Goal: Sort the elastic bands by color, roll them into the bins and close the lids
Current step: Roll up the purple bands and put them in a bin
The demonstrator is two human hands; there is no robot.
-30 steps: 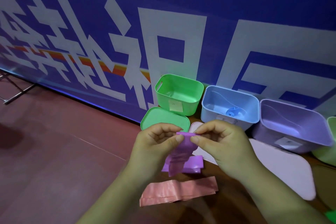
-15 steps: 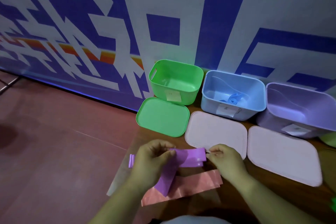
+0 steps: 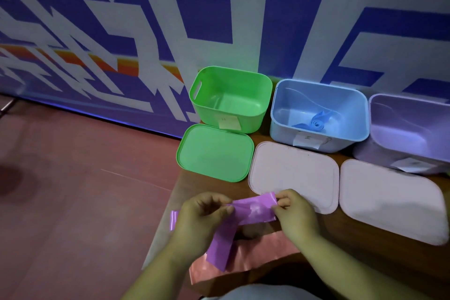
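A purple elastic band (image 3: 253,209) is stretched flat between my hands just above the table. My left hand (image 3: 199,221) pinches its middle, with one tail hanging down over a pink band (image 3: 246,265) that lies flat on the table. My right hand (image 3: 295,214) pinches the band's right end. Behind stand an open green bin (image 3: 231,97), a blue bin (image 3: 316,114) with a rolled blue band (image 3: 314,123) inside, and a purple bin (image 3: 409,129).
A green lid (image 3: 214,152) and two pale lids (image 3: 292,173) (image 3: 389,200) lie flat in front of the bins. The table's left edge (image 3: 168,209) drops to a red floor. A blue and white banner wall stands right behind the bins.
My hands dropped from in front of the bins to the table and pulled apart, so the bunched purple band now lies spread out flat between them.
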